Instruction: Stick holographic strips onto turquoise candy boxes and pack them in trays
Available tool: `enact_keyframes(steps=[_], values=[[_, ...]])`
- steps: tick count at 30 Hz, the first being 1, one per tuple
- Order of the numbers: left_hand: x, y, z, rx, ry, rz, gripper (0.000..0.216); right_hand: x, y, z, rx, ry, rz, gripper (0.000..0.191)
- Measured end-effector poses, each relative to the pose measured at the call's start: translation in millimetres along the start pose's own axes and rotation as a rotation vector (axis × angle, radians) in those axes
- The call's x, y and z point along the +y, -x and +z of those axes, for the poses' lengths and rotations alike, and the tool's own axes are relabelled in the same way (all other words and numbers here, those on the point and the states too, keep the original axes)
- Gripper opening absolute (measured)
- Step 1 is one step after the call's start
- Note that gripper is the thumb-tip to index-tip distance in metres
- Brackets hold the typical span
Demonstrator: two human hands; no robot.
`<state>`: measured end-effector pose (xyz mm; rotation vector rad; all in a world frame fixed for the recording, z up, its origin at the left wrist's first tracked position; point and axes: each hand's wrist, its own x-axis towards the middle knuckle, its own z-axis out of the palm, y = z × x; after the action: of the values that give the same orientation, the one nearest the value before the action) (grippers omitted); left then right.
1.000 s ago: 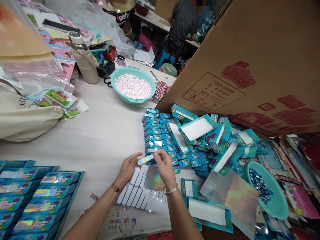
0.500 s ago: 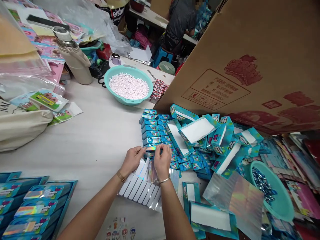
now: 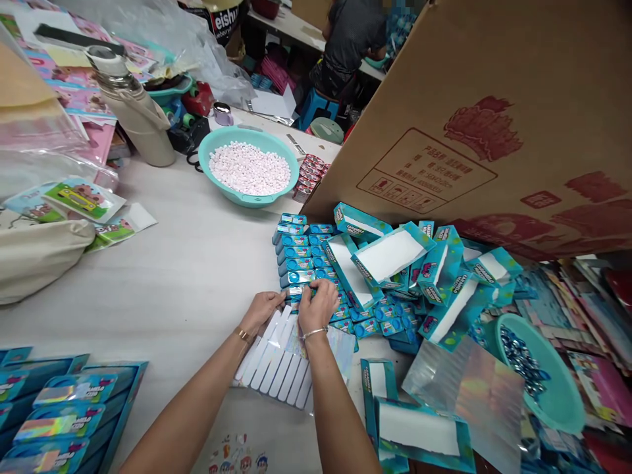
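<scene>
A shiny holographic sticker strip [image 3: 295, 289] lies across the top of a small blue box at the front of the left row. My left hand [image 3: 263, 312] pinches at the strip's left end, thumb and forefinger together. My right hand [image 3: 318, 306] is bent over the right end, its fingertips pressed close to the box and partly hidden. Below both wrists lies a sticker sheet [image 3: 280, 380] with white strip-shaped marks; my right forearm covers part of it. Small blue boxes [image 3: 295, 252] stand packed in rows just beyond my hands.
Open blue display cartons [image 3: 395, 253] are heaped right of the rows, before a large cardboard box [image 3: 494, 79]. A teal basin [image 3: 212, 178] holds pale beads; another basin [image 3: 567, 401] holds blue wrapped pieces. Filled trays [image 3: 133, 388] sit front left. A person [image 3: 353, 46] sits behind.
The holographic strip, held between my hands just above the boxes before, now lies down on the box top. My right hand has turned over and lowered; the view shifted slightly.
</scene>
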<state>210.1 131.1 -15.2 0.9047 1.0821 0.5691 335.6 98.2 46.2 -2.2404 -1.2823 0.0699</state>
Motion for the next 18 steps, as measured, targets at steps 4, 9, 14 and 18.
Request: enact_keyframes(steps=[4, 9, 14, 18], values=[[0, 12, 3, 0.04, 0.071, -0.021, 0.053, 3, -9, -10, -0.033, -0.033, 0.006, 0.02], [31, 63, 10, 0.133, 0.076, 0.155, 0.042, -15, 16, -62, -0.033, -0.259, -0.163, 0.023], [52, 115, 18, 0.296, 0.108, 0.241, 0.038, -36, 77, -92, -0.446, -0.396, -0.291, 0.038], [45, 147, 18, 0.292, 0.166, 0.18, 0.041, -33, 97, -88, -0.45, -0.407, -0.25, 0.033]])
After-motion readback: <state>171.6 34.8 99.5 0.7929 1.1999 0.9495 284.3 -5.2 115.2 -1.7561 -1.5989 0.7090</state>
